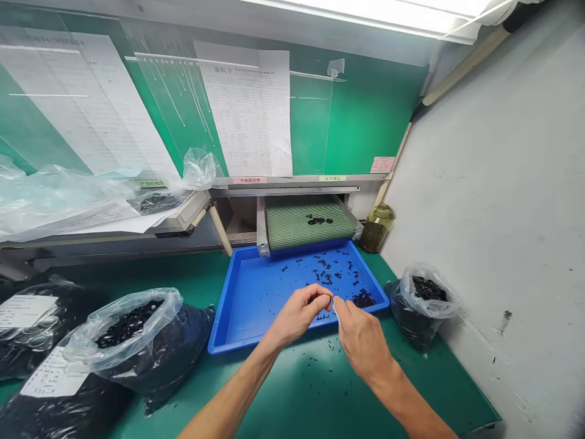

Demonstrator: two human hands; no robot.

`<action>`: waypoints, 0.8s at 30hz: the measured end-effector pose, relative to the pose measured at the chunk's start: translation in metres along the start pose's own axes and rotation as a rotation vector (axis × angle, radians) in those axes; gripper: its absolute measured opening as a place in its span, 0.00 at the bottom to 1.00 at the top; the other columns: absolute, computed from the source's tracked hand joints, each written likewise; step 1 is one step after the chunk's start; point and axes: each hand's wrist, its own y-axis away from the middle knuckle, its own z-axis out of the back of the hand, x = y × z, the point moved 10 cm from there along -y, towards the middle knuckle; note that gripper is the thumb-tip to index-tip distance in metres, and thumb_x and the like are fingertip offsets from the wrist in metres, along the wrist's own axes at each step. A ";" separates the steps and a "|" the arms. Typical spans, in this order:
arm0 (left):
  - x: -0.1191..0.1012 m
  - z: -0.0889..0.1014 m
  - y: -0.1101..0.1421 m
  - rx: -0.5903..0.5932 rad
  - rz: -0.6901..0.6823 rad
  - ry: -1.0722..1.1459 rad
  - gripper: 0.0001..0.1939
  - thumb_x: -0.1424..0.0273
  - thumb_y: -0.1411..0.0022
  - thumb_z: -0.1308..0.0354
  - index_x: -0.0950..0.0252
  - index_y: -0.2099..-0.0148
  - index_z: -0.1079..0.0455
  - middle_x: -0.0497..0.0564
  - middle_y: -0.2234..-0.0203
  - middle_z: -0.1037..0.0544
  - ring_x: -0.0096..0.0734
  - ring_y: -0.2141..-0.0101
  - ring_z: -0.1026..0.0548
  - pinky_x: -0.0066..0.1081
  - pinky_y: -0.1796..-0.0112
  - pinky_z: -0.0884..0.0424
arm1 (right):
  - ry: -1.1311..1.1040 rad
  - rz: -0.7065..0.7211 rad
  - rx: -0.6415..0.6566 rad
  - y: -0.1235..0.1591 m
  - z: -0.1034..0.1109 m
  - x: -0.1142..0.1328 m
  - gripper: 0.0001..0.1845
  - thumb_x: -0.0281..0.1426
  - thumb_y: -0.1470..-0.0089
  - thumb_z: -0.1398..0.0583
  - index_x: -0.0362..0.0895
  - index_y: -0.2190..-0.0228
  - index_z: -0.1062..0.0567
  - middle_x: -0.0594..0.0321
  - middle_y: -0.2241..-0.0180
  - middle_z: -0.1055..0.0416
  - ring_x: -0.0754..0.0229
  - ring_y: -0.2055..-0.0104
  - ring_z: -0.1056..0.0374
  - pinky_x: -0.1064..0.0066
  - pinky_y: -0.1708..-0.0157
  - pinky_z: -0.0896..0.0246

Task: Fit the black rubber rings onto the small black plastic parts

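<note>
Our left hand (299, 312) pinches a small dark piece (331, 299) at the near side of the blue tray (256, 274); our right hand (362, 337) closes narrowly beside it, its hold unclear. We seem mid-way through two-handed fine work, which next calls for a steady pinch.

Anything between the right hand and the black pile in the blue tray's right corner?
Only the tray's near rim, seen between the right hand and the black pile. Nothing else visible blocks; hand height is hard to judge.
</note>
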 end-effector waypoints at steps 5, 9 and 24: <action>0.060 0.005 0.002 -0.246 0.079 0.204 0.14 0.61 0.41 0.45 0.68 0.61 0.29 0.47 0.75 0.29 0.22 0.77 0.42 0.26 0.75 0.46 | -0.283 -0.383 0.301 0.006 -0.065 -0.028 0.14 0.22 0.44 0.52 0.43 0.61 0.30 0.59 0.75 0.27 0.60 0.74 0.33 0.71 0.76 0.57; 0.092 0.015 0.011 -0.354 0.124 0.443 0.16 0.61 0.43 0.41 0.67 0.57 0.31 0.47 0.75 0.28 0.20 0.79 0.43 0.24 0.77 0.47 | -0.397 -0.418 0.435 0.019 -0.100 -0.044 0.17 0.20 0.48 0.52 0.44 0.60 0.30 0.62 0.76 0.28 0.63 0.77 0.35 0.73 0.77 0.56; 0.196 0.036 0.088 -0.724 0.402 1.369 0.07 0.85 0.49 0.42 0.71 0.68 0.27 0.57 0.66 0.27 0.27 0.70 0.29 0.24 0.74 0.30 | -0.340 -0.054 0.525 0.040 -0.149 -0.032 0.24 0.18 0.59 0.49 0.55 0.64 0.28 0.65 0.64 0.27 0.56 0.62 0.29 0.68 0.64 0.34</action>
